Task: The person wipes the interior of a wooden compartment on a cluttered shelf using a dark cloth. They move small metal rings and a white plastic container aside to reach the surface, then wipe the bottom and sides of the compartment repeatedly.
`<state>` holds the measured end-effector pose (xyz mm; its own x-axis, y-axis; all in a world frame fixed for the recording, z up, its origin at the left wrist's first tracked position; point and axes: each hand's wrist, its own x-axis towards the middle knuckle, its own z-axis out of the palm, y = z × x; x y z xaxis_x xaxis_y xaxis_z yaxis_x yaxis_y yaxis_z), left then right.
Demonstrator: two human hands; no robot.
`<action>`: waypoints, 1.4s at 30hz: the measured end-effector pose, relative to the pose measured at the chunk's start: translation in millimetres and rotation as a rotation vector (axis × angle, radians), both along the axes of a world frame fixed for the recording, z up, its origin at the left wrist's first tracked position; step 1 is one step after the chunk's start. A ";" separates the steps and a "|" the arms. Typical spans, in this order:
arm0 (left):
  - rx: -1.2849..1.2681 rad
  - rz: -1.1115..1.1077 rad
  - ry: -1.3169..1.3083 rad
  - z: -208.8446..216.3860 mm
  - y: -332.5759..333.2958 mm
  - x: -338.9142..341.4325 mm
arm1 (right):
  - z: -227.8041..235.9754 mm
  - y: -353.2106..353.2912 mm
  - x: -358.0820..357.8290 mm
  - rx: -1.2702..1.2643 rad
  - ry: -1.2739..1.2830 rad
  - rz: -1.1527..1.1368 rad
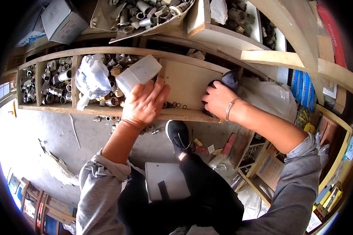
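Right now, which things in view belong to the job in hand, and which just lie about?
Likely in use: plastic box, touched by left hand; dark cloth, in right hand; wooden tray.

Likely lying about: white carton; metal fittings on floor.

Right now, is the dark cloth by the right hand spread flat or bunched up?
Bunched up: the dark cloth bulges in a rounded lump beside the right hand; the part beneath is hidden.
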<state>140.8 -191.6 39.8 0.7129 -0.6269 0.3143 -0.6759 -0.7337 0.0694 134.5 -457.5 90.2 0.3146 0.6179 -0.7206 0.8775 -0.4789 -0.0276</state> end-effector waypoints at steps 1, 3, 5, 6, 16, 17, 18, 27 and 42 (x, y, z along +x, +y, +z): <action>0.005 0.004 -0.013 -0.5 0.7 -0.7 | 1.9 2.3 5.6 0.004 0.059 -0.073; 0.014 0.011 -0.039 -2.2 1.8 -0.9 | 6.2 5.8 18.4 0.009 0.178 -0.220; -0.022 -0.006 -0.029 -0.9 3.2 -0.8 | 2.4 2.6 17.1 0.087 0.195 -0.221; -0.024 -0.012 -0.026 -1.8 4.2 -1.1 | 0.1 3.1 12.8 0.138 0.173 -0.207; -0.011 0.003 0.020 -0.3 3.8 -0.7 | 15.7 6.6 6.1 -0.020 0.145 -0.013; -0.012 0.001 0.011 0.0 2.0 0.1 | 11.2 8.5 2.5 -0.071 0.106 0.021; -0.014 -0.001 0.002 0.3 0.1 0.6 | 6.4 9.9 -1.9 -0.122 0.067 0.055; -0.035 0.005 -0.006 -0.7 2.4 0.0 | -0.8 -9.3 13.7 -0.137 -0.270 0.057; -0.039 -0.001 -0.015 -3.5 2.9 -0.8 | -28.8 13.0 -10.7 0.253 0.100 -0.826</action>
